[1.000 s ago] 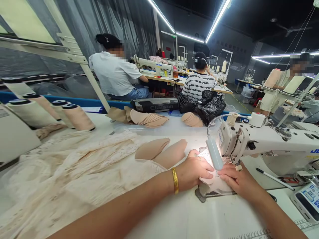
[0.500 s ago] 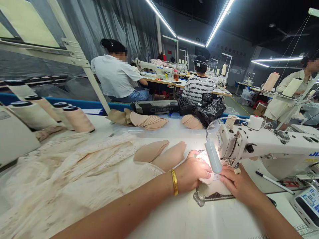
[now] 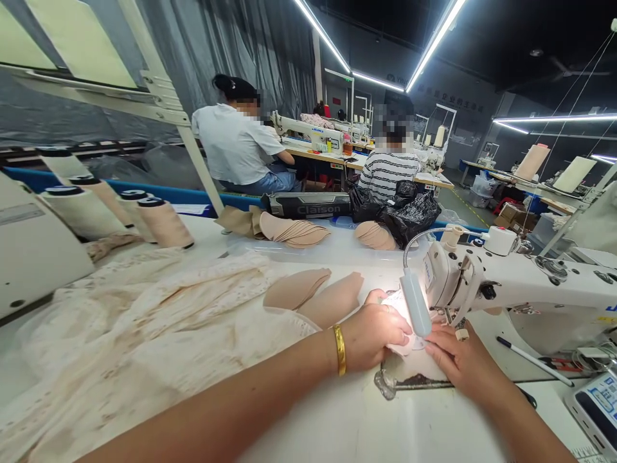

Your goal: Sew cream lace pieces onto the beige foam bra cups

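Note:
My left hand [image 3: 375, 334], with a gold bangle on the wrist, is curled on a small pale fabric piece [image 3: 409, 347] under the needle of a white sewing machine [image 3: 511, 283]. My right hand [image 3: 457, 360] presses the same piece from the right, fingers close together and lying on it. The machine's lamp [image 3: 414, 308] lights the fabric between both hands. Two beige cups [image 3: 313, 294] lie just beyond my left hand.
Cream lace fabric [image 3: 154, 321] covers the table's left. Thread cones [image 3: 161, 222] stand at the far left. Stacked beige cups [image 3: 294, 231] and a black bag [image 3: 409, 212] lie behind. A pen [image 3: 525, 350] and a control panel [image 3: 598, 402] lie right. Other people sew at the back.
The view shifted slightly to the left. Both hands stay on the fabric piece at the needle with almost no movement.

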`<state>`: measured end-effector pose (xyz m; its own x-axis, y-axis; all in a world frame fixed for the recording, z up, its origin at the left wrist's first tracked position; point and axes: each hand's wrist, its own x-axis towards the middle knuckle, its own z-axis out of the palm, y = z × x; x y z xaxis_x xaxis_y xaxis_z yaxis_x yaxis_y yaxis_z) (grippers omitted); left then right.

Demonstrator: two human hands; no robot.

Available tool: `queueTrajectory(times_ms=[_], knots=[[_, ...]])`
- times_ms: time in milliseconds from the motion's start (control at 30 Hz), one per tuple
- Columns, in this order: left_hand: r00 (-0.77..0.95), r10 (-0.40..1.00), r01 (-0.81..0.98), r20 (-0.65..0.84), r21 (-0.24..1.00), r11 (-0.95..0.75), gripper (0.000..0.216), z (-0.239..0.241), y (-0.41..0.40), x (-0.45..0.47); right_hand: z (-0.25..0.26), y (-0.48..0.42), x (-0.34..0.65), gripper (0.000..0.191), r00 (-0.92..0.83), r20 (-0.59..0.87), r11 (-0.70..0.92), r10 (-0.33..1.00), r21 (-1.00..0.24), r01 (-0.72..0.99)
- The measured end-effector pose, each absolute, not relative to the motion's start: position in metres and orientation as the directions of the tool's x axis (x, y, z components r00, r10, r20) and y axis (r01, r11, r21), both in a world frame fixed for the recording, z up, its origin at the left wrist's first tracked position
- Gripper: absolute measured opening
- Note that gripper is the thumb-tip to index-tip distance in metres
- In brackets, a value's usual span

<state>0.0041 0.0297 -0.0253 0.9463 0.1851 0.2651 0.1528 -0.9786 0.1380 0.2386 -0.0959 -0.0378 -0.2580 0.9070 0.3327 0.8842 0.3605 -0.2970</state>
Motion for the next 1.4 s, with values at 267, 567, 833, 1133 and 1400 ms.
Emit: queueTrajectory(times_ms=[267, 567, 833, 1133, 1400], knots=[[0.943, 0.202, 0.165, 0.265, 0.157, -0.974, 0.018, -0.031, 0.033, 0.006, -0.027, -0.101, 0.237, 0.025, -0.160, 0.378, 0.330, 0.912, -0.445, 0.832], [0.940, 0.228, 0.198, 0.252, 0.139, -0.970, 0.021, -0.034, 0.031, 0.007, -0.031, -0.100, 0.232, 0.030, -0.026, 0.368, 0.234, 0.929, -0.534, 0.813], [0.935, 0.231, 0.204, 0.269, 0.124, -0.971, 0.022, -0.024, 0.021, 0.002, -0.033, -0.100, 0.234, 0.029, -0.034, 0.331, 0.222, 0.943, -0.550, 0.805], [0.921, 0.206, 0.169, 0.331, 0.138, -0.976, 0.023, -0.024, 0.020, 0.001, -0.033, -0.101, 0.235, 0.029, -0.038, 0.319, 0.219, 0.947, -0.557, 0.801], [0.902, 0.198, 0.165, 0.383, 0.118, -0.979, 0.025, -0.029, 0.020, 0.000, -0.030, -0.101, 0.235, 0.030, -0.051, 0.294, 0.216, 0.954, -0.562, 0.799]])
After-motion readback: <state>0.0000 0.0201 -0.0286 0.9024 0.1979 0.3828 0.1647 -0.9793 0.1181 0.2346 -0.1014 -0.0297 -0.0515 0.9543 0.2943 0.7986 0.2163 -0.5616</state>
